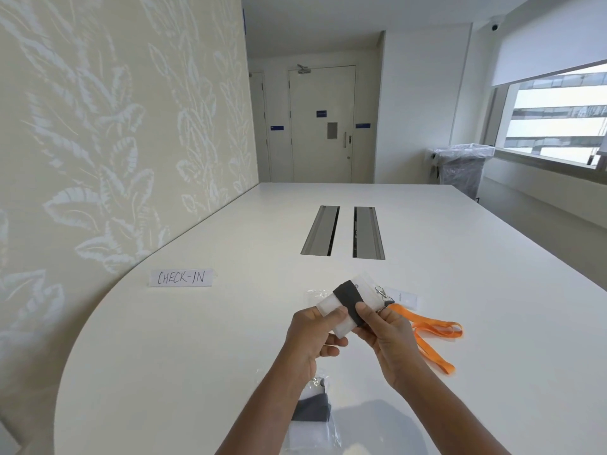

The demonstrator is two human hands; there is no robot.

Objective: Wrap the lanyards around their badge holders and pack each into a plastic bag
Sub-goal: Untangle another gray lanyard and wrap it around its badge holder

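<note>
While both hands grasp the same bundle above the counter [197, 323], I read this as the end of wrapping: my left hand [312, 339] pinches the badge holder [331, 310], my right hand [384, 336] pins the dark grey lanyard [348, 300] wound across it. Next I judge it needs bagging; an empty plastic bag [317, 295] lies just behind. One packed bag [312, 418] sits near me; the orange lanyard [433, 333] waits, unwrapped.

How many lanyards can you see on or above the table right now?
3: a grey lanyard wrapped in both hands, an orange lanyard loose on the table, and a bagged grey one near the left forearm.
</note>
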